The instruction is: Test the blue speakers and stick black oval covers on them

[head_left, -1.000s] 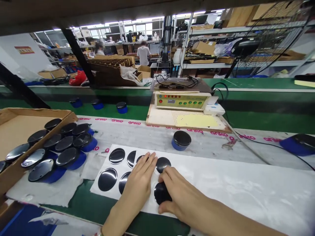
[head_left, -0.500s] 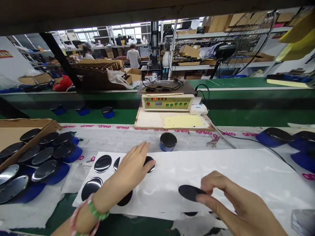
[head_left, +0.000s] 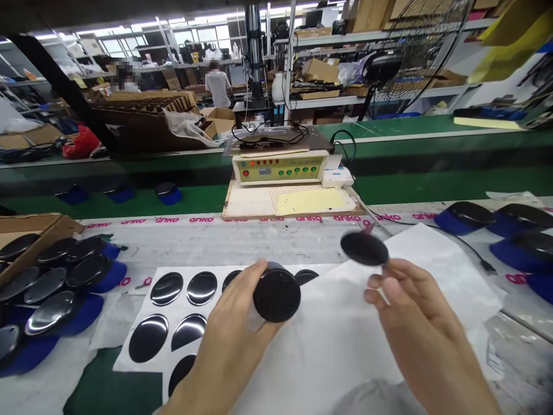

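Holding a black disc in the right hand, a black-topped round piece in the left hand.

Right thumb and fingers pinch the disc at its edge, raised above white sheeting and apart from the piece. Left thumb and fingers wrap the piece's side, top face tilted toward the viewer. Further discs lie on the sheet at left. Handling, judged by look: disc thin, very light, probably bendy, its face liable to smudge — rim grip only. Piece seems rigid and somewhat heavier, smooth top perhaps slippery — best held round its side wall. Disc blurred; surface detail cannot be told.
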Demonstrator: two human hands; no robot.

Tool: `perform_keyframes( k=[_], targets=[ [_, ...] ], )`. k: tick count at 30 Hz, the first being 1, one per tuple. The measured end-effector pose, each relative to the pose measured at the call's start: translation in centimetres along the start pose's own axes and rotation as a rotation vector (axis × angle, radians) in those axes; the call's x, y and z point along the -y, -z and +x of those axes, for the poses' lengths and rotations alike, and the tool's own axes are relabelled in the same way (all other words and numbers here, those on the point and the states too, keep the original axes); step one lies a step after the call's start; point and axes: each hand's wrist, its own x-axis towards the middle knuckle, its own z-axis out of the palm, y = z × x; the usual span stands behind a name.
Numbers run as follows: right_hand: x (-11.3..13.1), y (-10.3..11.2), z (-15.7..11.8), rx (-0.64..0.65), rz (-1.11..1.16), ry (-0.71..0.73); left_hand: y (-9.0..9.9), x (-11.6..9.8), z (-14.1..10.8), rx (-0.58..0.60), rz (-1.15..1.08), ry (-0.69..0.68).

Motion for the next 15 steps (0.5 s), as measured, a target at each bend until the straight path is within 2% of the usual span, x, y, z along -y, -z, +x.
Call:
perform_keyframes(
  k=[2, 4, 6, 8, 11, 13, 15],
  targets=[
    [1.1, -1.6, 0.0, 0.074, 0.183, 0.009, 0.3, -0.3, -1.0, -0.129, -0.003, -0.01],
    [1.9, -2.9, -0.5, 0.206, 0.272, 0.103, 0.0, -0.5, -2.0, -0.136, -0.028, -0.021],
    [2.1, -4.1, -1.4, 0.333, 0.276, 0.135, -1.1, -0.3, -3.0, -0.012, -0.102, 0.006],
    [1.7, -5.1, -2.2, 0.404, 0.193, 0.06, -2.7, 0.2, -3.8, 0.144, -0.209, 0.042],
    [0.6, -6.2, -2.7, 0.338, 0.057, -0.09, -4.6, 1.3, -4.2, 0.291, -0.323, 0.062],
    [0.3, -5.8, -2.1, 0.193, 0.01, -0.092, -5.0, 1.8, -4.0, 0.322, -0.355, 0.058],
    [0.4, -4.6, -1.2, 0.027, -0.017, -0.068, -4.7, 1.9, -3.6, 0.327, -0.361, 0.08]
  ],
)
